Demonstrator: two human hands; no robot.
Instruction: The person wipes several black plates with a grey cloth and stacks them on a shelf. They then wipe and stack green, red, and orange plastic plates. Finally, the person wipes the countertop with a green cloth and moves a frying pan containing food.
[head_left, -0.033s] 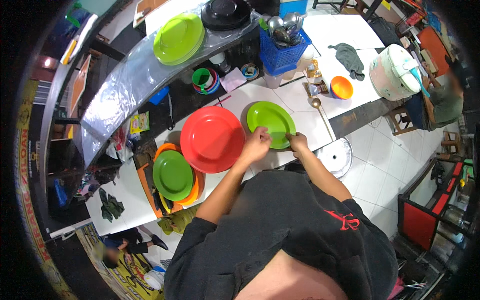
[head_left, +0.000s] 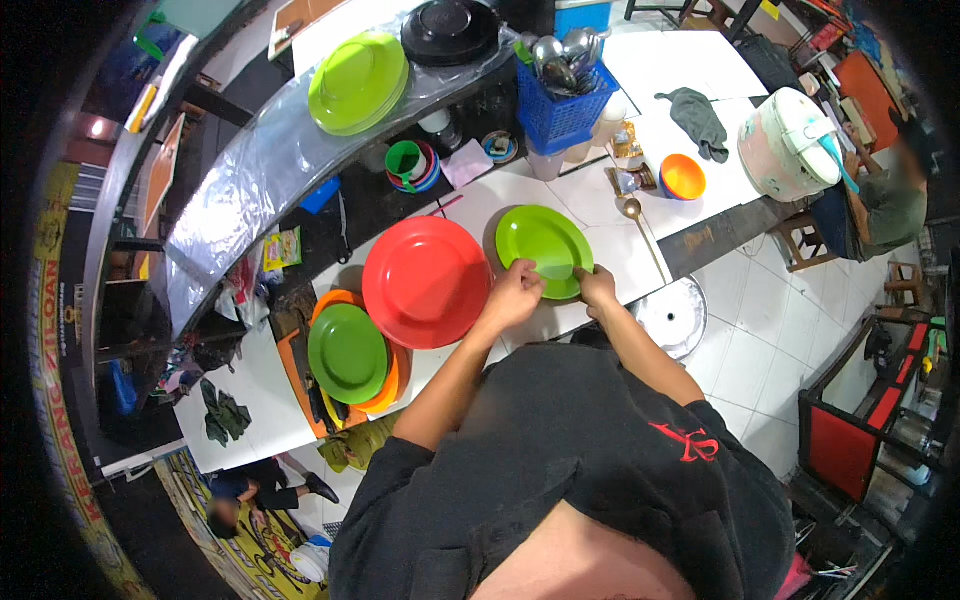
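A light green plate (head_left: 545, 235) lies in front of me, tilted or a little above the white tiled counter; I cannot tell which. My right hand (head_left: 598, 288) pinches its near right rim, thumb on top. Over the plate's near left edge, my left hand (head_left: 516, 294) is closed with fingertips together. What those fingertips hold, if anything, is hidden. Just left of that hand sits a large red plate (head_left: 425, 285). Farther left, a darker green plate (head_left: 348, 352) rests on orange plates (head_left: 398, 375).
On a raised shelf stand green plates (head_left: 358, 82) and black plates (head_left: 450, 30). A blue basket of spoons (head_left: 565, 110), orange bowls (head_left: 683, 177), a ladle (head_left: 645, 235), a grey cloth (head_left: 697, 123) and a white tub (head_left: 790, 145) line the counter. Another person (head_left: 885, 205) sits at the right.
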